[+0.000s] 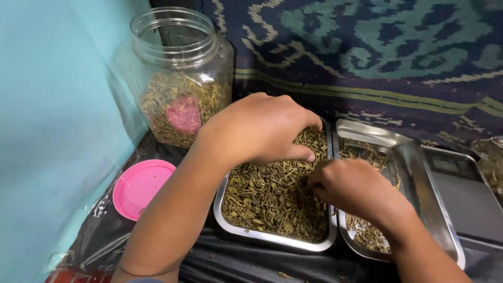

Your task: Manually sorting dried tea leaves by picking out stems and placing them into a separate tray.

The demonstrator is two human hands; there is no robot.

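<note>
A steel tray (226, 219) holds a heap of dried green-brown leaves (267, 199). My left hand (259, 128) rests on the far end of that heap, fingers curled down into the leaves. My right hand (348, 188) pinches at the leaves near the tray's right wall, fingertips together on a small bit. A second steel tray (419, 173) stands right beside it, holding fewer of the dried leaves (367, 233); my right wrist hides part of it.
A clear plastic jar (181, 73) of the same leaves stands open at the back left, its pink lid (140, 186) lying on black plastic sheet. A grey digital scale (466, 194) sits at the right. A turquoise wall is left; patterned cloth hangs behind.
</note>
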